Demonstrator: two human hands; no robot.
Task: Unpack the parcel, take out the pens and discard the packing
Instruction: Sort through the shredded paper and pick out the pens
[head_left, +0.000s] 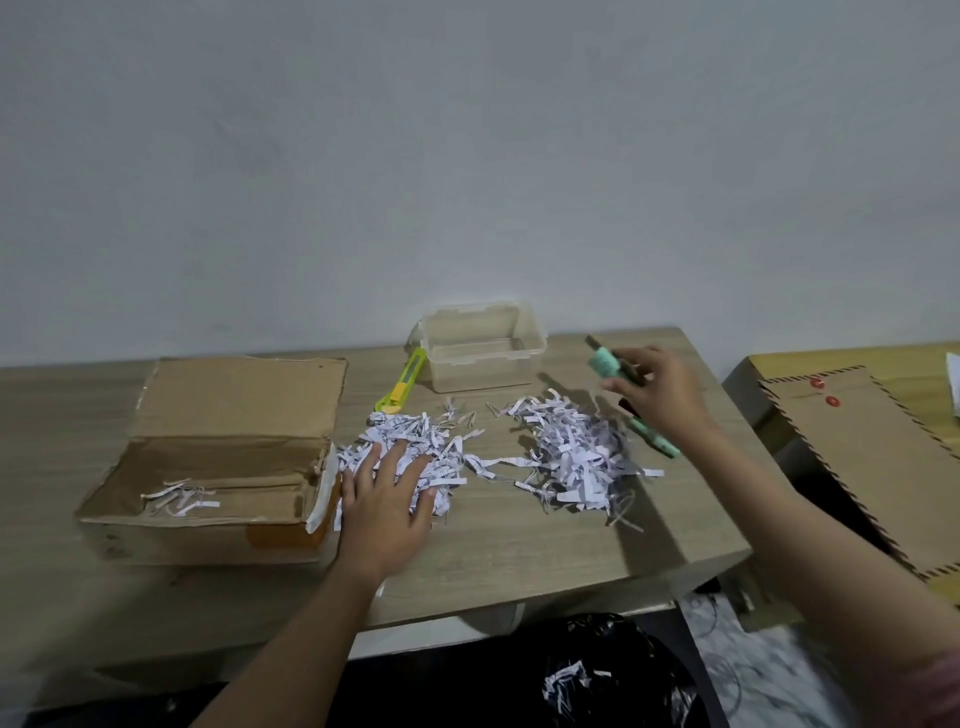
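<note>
An open cardboard parcel lies at the left of the table with a few paper shreds inside. Two heaps of white shredded paper lie on the table: the left heap and the right heap. My left hand rests flat, fingers spread, on the left heap beside the parcel. My right hand is raised above the right heap and grips a green pen. Another green pen lies on the table under that hand. A clear plastic box stands at the back.
A yellow-green utility knife lies left of the clear box. A black rubbish bag holding shreds hangs below the table's front edge. A brown envelope lies on a second surface at the right. A wall stands close behind.
</note>
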